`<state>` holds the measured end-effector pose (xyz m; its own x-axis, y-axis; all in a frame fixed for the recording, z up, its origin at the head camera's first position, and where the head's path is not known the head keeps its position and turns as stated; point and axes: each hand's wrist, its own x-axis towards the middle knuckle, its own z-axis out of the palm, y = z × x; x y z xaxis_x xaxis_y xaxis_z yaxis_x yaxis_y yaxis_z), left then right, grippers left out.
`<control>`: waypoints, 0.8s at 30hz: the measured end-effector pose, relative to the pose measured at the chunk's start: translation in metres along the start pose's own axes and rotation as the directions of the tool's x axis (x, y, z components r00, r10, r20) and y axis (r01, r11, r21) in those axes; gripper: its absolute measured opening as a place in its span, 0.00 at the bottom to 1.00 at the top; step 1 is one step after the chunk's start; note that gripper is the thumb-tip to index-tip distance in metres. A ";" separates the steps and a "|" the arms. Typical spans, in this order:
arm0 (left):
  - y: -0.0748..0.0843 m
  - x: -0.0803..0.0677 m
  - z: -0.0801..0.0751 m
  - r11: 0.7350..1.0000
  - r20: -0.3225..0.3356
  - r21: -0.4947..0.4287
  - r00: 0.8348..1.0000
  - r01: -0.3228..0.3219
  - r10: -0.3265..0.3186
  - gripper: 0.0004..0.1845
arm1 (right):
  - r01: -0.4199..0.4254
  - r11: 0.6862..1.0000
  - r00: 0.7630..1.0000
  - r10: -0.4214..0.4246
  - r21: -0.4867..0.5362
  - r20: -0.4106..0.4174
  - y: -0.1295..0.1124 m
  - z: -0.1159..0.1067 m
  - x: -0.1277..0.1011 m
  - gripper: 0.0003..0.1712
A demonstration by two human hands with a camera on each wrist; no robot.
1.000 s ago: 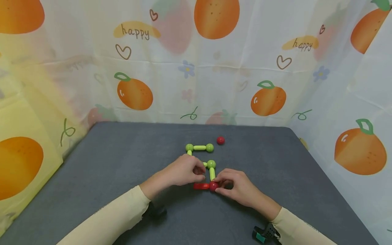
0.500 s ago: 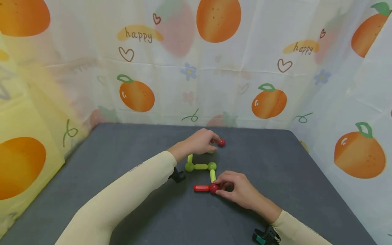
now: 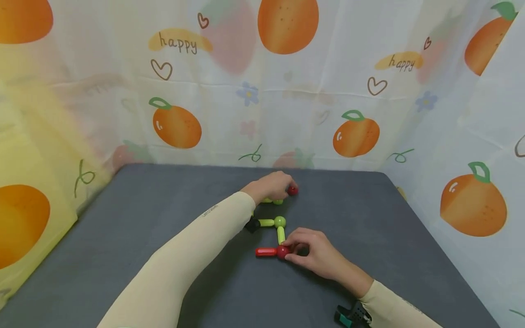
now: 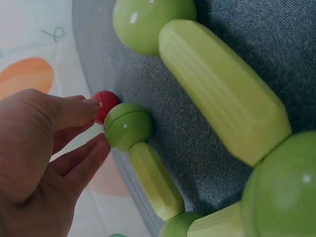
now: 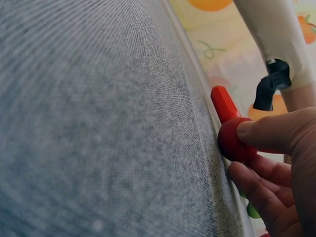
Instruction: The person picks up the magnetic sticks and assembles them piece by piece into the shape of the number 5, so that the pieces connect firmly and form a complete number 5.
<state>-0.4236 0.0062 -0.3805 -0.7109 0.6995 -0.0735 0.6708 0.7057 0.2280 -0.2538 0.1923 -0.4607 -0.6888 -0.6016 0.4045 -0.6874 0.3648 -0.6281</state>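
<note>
My left hand (image 3: 285, 188) reaches to the far side of the grey mat, where thumb and fingertips close on a loose red ball (image 3: 292, 190). In the left wrist view the left hand (image 4: 96, 123) touches that red ball (image 4: 106, 103), which sits against a green ball (image 4: 127, 126) on a green stick (image 4: 153, 180). My right hand (image 3: 289, 254) pinches a second red ball (image 3: 282, 251) joined to a red stick (image 3: 265, 251). From there a green stick (image 3: 280, 234) runs up to a green ball (image 3: 280, 222). In the right wrist view, fingertips (image 5: 256, 131) press this red ball (image 5: 236, 140).
The grey mat (image 3: 164, 218) covers the table, with fruit-print curtain walls (image 3: 262, 91) behind and at both sides. My left forearm crosses over the left part of the green chain. A black wrist mount (image 3: 252, 225) hides one green ball.
A second ago my left hand was beside the green chain near the right hand. It has reached away to the loose red ball. The right hand has stayed on its red ball.
</note>
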 end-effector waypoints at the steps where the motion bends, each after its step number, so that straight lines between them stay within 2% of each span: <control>1: 0.000 0.001 0.001 1.000 0.007 -0.002 1.000 0.006 -0.006 0.24 | 0.000 1.000 1.000 0.000 0.004 0.005 0.000 0.001 0.000 0.11; 6: 0.002 -0.001 0.005 1.000 -0.004 -0.001 1.000 -0.027 0.027 0.23 | -0.008 1.000 1.000 0.008 0.002 0.008 -0.002 0.001 0.001 0.12; 15: 0.011 -0.003 0.008 0.993 -0.049 0.045 0.992 -0.114 0.116 0.10 | -0.004 1.000 1.000 0.004 -0.007 0.007 -0.001 0.001 0.002 0.13; 20: 0.008 -0.012 0.003 0.987 -0.096 -0.058 0.985 -0.149 0.143 0.09 | -0.012 1.000 1.000 0.012 -0.004 0.010 -0.001 0.001 0.001 0.11; 24: 0.006 -0.030 -0.007 0.977 -0.146 -0.122 0.977 -0.175 0.156 0.10 | -0.004 1.000 1.000 0.004 -0.013 0.004 0.000 0.002 0.001 0.11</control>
<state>-0.3995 -0.0112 -0.3704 -0.6204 0.7772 0.1053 0.7537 0.5537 0.3542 -0.2536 0.1906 -0.4612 -0.6908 -0.6031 0.3988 -0.6873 0.3765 -0.6212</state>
